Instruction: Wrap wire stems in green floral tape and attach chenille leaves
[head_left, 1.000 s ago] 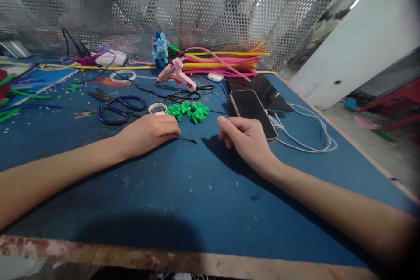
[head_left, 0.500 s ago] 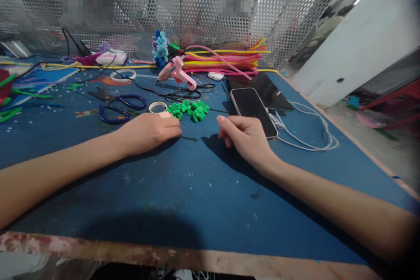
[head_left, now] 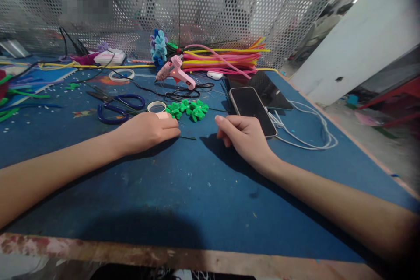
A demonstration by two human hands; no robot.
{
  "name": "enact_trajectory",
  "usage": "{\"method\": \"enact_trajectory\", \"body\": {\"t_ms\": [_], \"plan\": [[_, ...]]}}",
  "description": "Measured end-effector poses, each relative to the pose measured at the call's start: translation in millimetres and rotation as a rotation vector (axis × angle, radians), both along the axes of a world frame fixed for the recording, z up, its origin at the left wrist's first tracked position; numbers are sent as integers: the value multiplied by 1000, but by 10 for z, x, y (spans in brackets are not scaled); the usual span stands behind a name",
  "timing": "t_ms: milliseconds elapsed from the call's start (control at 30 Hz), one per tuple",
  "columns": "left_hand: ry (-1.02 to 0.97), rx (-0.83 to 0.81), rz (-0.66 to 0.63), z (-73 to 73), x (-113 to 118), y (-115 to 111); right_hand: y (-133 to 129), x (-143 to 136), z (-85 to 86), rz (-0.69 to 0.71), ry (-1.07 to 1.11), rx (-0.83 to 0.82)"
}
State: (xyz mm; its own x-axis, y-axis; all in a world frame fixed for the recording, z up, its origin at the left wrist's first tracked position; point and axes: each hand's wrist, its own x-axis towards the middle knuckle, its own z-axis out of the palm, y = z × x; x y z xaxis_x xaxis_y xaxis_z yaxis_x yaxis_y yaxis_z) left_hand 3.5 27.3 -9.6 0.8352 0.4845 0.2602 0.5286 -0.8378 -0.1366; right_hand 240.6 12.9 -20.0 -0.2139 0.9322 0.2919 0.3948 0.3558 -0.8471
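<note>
Grasped under the folded fingers of the left hand (head_left: 147, 131): a thin dark green stem (head_left: 189, 138), lying low over the middle of the blue surface (head_left: 197, 210). Only a short end in sight, nearly straight, jutting out past the fingertips toward the right hand (head_left: 244, 138); dull, string-thin, seemingly a touch thicker at the free tip, too fine for more detail. Remaining length hidden beneath the fingers. Left grip clenched on the stem, knuckles upward, with a pale patch across the back of the fingers.

Right grip curled in on itself, thumb tip near the bent index finger, apart from the stem; impossible to tell whether pinching anything thin. Just beside, a phone (head_left: 252, 111) with a dark screen, partly over a glossy black slab (head_left: 267, 89), with a white cable (head_left: 277, 120) looping out to the side.

Just beyond the left fingers, a cluster of bright green flowers (head_left: 197, 111), fuzzy, with plump rounded petals, next to a tape roll (head_left: 149, 108). Farther left, scissors (head_left: 109, 99) with blue handles. Toward the back, a pink glue gun (head_left: 177, 73), a bundle of pink and yellow pipe cleaners (head_left: 226, 60) and blue fuzzy flowers (head_left: 159, 46).
</note>
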Motion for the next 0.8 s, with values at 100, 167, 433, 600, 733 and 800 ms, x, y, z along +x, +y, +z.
{"method": "enact_trajectory", "body": {"t_ms": [100,167,433,600,733,800], "plan": [[74,-7,-28,-1,-1,8,3,0,-1,-2,1,-2],[84,7,-24,-2,1,14,4,2,-2,1,2,2],[113,25,-19,2,-2,23,3,6,-11,4,-5,8],[178,72,-19,26,5,21,2,11,-7,11,-8,6],[186,105,-44,25,10,21,6,5,1,9,-12,5],[196,126,-51,16,11,26,8,1,0,8,-11,5]]}}
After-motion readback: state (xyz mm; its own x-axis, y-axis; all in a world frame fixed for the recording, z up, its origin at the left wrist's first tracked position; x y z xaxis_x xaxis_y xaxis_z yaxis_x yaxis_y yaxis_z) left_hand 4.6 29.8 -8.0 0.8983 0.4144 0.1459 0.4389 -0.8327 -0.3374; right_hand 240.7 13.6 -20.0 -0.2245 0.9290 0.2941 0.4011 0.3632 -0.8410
